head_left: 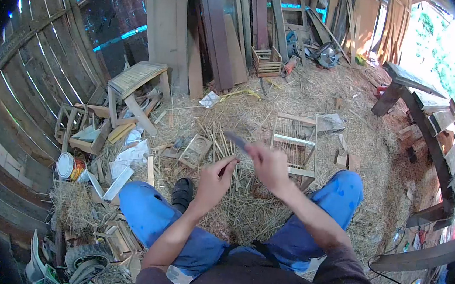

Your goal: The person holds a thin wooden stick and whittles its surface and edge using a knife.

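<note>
My right hand (269, 167) is closed round the handle of a knife (235, 141), whose blade points up and to the left. Close on its left, my left hand (215, 180) is pinched at the fingertips, and what it holds, if anything, is too small to make out. Below both hands, thin sticks (222, 141) lie scattered on the straw-covered ground. A wooden frame with thin bars (294, 140) lies just beyond my right hand. Left of my left hand is a small wooden frame (195, 151).
A small wooden table (137, 77) stands at the left, near a paint can (66, 166) and wood scraps. Boards (167, 28) lean on the back wall beside a slatted crate (267, 62). A circular saw (328, 58) lies farther back. A bench (417, 80) stands at right.
</note>
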Motion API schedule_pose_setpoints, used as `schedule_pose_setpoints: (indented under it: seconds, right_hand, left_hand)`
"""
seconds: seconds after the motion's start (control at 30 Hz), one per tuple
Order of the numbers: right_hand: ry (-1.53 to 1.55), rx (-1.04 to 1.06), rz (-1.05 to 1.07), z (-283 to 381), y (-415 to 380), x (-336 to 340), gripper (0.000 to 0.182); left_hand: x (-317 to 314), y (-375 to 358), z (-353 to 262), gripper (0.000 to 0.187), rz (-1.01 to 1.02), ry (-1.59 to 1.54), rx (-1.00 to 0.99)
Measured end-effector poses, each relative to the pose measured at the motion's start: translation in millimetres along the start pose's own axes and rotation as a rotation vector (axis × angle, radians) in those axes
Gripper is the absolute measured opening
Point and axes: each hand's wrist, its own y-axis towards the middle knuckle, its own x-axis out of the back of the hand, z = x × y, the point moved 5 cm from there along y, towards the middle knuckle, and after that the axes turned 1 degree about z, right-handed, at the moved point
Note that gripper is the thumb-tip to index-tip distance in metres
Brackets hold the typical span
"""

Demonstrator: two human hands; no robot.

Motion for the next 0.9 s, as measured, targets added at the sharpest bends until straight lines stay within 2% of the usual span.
schedule_pose_setpoints:
  seconds: [0.03,0.13,0.17,0.27,0.3,0.4,0.43,0.53,0.7,0.8,0.83,0.9]
  right_hand:
    - [-0.086,0.005,0.118,6,-8,-7,0.017]
    - [-0.013,-0.001,0.006,7,9,1,0.015]
    - [-0.052,-0.097,-0.055,-4,17,5,0.015]
    - [-0.182,-0.106,-0.026,-8,16,12,0.011]
    - [-0.078,-0.072,-0.031,-2,5,7,0.014]
    - [-0.146,0.000,0.111,7,-1,-7,0.025]
    - [-0.023,0.069,-0.052,12,6,1,0.030]
    - [-0.076,-0.195,-0.028,-8,24,18,0.030]
    - [-0.169,-0.010,0.052,7,-1,4,0.023]
    - [-0.122,0.001,-0.107,0,16,17,0.023]
    - [-0.143,-0.178,-0.036,-7,23,23,0.025]
    - [-0.191,-0.169,-0.018,-13,16,20,0.026]
  left_hand:
    - [0,0,1,0.027,0.019,0.028,0.017]
    - [1,2,-2,0.026,-0.109,-0.084,-0.128]
    - [2,1,2,0.026,-0.059,-0.072,-0.071]
    - [0,0,-3,0.025,0.049,-0.071,0.051]
    - [-2,-1,-1,0.024,0.056,-0.082,0.058]
    - [-4,-2,-1,0.024,0.052,-0.112,0.067]
    - [-2,-2,-2,0.024,0.046,-0.119,0.068]
    - [1,-2,-9,0.025,0.073,-0.157,0.093]
    - [-4,-2,-7,0.026,0.009,-0.063,-0.051]
    - [0,-2,-4,0.025,-0.026,-0.030,-0.067]
    - [0,-2,-4,0.025,-0.028,-0.022,-0.063]
    - [1,-3,-6,0.025,-0.012,-0.035,-0.043]
